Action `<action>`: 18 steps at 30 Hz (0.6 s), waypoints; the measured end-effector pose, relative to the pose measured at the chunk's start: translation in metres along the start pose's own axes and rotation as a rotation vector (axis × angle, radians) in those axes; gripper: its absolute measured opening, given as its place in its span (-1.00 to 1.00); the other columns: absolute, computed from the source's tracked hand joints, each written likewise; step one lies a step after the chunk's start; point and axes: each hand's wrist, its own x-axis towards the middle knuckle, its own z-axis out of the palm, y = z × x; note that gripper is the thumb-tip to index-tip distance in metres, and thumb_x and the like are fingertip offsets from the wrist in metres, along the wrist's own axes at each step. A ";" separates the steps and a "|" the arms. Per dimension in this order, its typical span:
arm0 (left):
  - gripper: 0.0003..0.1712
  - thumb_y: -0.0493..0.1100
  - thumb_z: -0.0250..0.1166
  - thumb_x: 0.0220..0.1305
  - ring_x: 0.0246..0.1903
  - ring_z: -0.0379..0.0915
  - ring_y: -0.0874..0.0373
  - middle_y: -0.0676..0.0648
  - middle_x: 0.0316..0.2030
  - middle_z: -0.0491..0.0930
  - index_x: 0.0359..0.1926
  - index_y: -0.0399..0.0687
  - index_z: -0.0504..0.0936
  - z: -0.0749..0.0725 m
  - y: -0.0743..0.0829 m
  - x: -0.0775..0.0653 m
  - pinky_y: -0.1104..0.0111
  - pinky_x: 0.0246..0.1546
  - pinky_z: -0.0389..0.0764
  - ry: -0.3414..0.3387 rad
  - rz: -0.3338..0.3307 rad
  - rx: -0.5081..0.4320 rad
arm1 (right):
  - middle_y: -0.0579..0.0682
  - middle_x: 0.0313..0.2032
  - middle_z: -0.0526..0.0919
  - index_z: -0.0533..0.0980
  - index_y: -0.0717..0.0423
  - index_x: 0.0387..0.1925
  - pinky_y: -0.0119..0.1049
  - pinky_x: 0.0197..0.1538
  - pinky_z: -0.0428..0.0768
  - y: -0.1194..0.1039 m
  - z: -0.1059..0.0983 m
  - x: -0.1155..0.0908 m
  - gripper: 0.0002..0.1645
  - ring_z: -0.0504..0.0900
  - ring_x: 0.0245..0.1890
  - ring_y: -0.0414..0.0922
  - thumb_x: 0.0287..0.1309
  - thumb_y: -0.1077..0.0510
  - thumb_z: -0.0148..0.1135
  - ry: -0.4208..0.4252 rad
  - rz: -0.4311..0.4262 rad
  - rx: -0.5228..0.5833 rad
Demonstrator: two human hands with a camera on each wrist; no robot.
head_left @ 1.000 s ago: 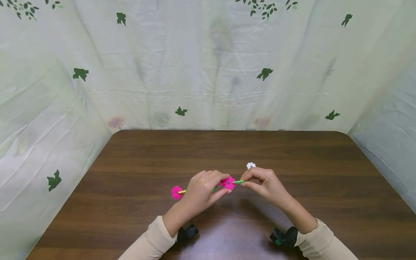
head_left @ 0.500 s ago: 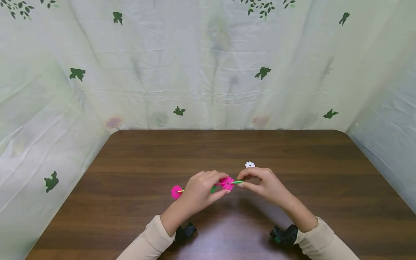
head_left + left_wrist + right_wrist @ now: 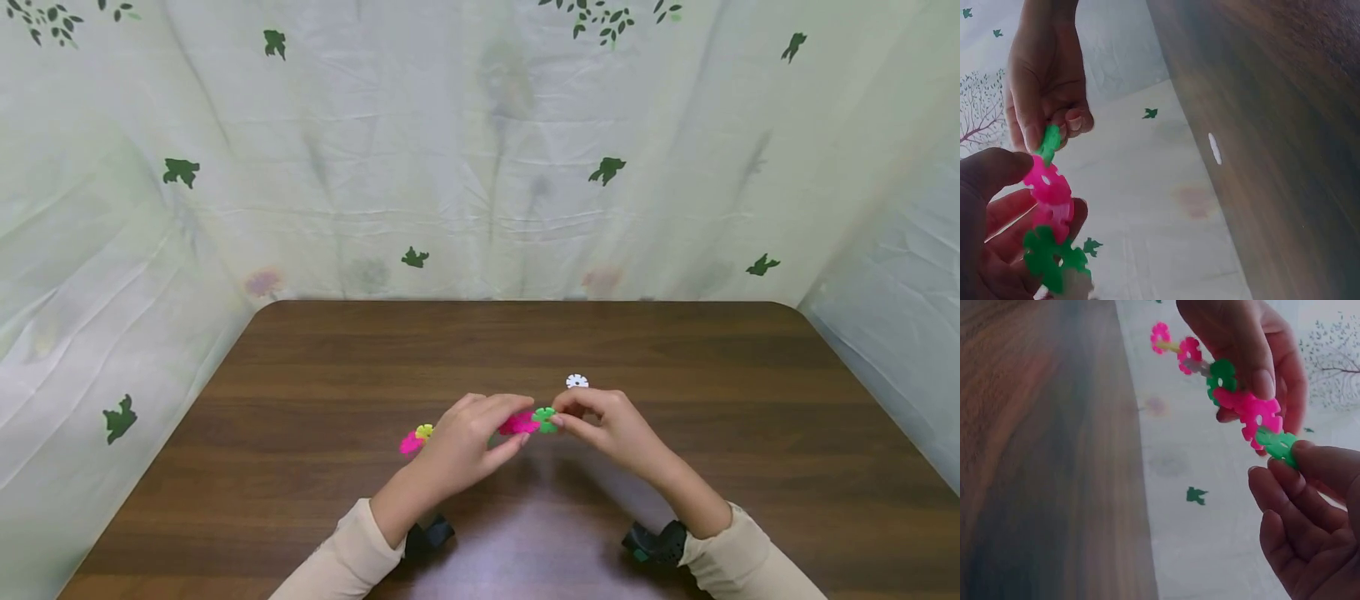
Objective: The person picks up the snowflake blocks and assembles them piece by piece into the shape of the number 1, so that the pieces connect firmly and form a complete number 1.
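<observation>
A chain of notched plastic interlocking discs runs between the two hands, raised over the table. My left hand (image 3: 474,435) holds it, thumb and fingers around a bright pink disc (image 3: 1261,419). At the chain's right end, a light green disc (image 3: 545,419) is slotted into that pink one, and my right hand (image 3: 606,422) pinches it between thumb and forefinger. Beyond the left hand, the right wrist view shows a darker green disc (image 3: 1222,381), a greyish one (image 3: 1196,366) and more pink ones. A yellow disc (image 3: 424,432) joins the pink end disc (image 3: 410,443).
A single white disc (image 3: 577,381) lies on the brown wooden table (image 3: 360,350), just behind the right hand. Black wrist devices (image 3: 655,543) sit under both wrists. A pale curtain (image 3: 480,150) with leaf and bird prints stands behind the table's far edge.
The chain has turned: the light green disc and the yellow disc, edge-on before, now show their faces, while the pink discs look more tilted. Both hands stay in nearly the same place.
</observation>
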 end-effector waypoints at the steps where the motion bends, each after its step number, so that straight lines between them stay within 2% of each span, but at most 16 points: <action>1: -0.57 -0.14 0.35 0.01 -0.19 0.48 0.29 0.04 -0.15 0.57 -0.05 -0.14 0.54 0.000 0.001 0.000 0.42 -0.14 0.38 -0.003 0.000 -0.004 | -0.06 -0.49 0.57 0.53 0.12 -0.35 -0.31 -0.43 0.54 -0.001 0.001 0.000 -0.86 0.54 -0.51 -0.11 0.01 0.36 0.22 -0.003 0.031 0.036; 6: -0.50 -0.07 0.41 -0.06 -0.29 0.46 0.30 0.07 -0.22 0.57 -0.05 -0.11 0.54 0.001 0.004 0.000 0.43 -0.22 0.38 -0.007 0.000 0.010 | 0.06 -0.51 0.57 0.50 0.27 -0.35 -0.28 -0.43 0.57 -0.010 0.004 0.001 -0.93 0.56 -0.54 -0.18 0.06 0.38 0.17 -0.020 0.171 0.204; 10: -0.49 -0.03 0.41 -0.07 -0.38 0.41 0.30 0.11 -0.28 0.57 -0.06 -0.06 0.54 0.004 0.006 -0.001 0.48 -0.37 0.34 0.015 0.005 0.053 | 0.10 -0.52 0.57 0.48 0.35 -0.34 -0.12 -0.39 0.57 -0.008 0.010 0.000 -0.93 0.58 -0.53 -0.04 0.09 0.37 0.14 -0.037 0.234 0.324; 13: -0.53 -0.01 0.40 -0.05 -0.44 0.38 0.30 0.13 -0.34 0.56 -0.09 -0.04 0.56 0.004 0.006 -0.002 0.50 -0.45 0.32 0.048 0.022 0.089 | 0.10 -0.50 0.58 0.47 0.36 -0.32 -0.02 -0.36 0.54 -0.001 0.015 -0.002 -0.89 0.59 -0.50 0.07 0.11 0.33 0.13 -0.046 0.245 0.388; 18: -0.60 -0.04 0.41 -0.08 -0.51 0.36 0.31 0.14 -0.40 0.56 -0.16 -0.03 0.59 0.006 0.005 -0.002 0.55 -0.49 0.29 0.107 0.070 0.112 | 0.11 -0.47 0.59 0.46 0.37 -0.29 0.00 -0.33 0.53 -0.001 0.016 -0.002 -0.85 0.61 -0.46 -0.01 0.14 0.31 0.12 -0.052 0.252 0.407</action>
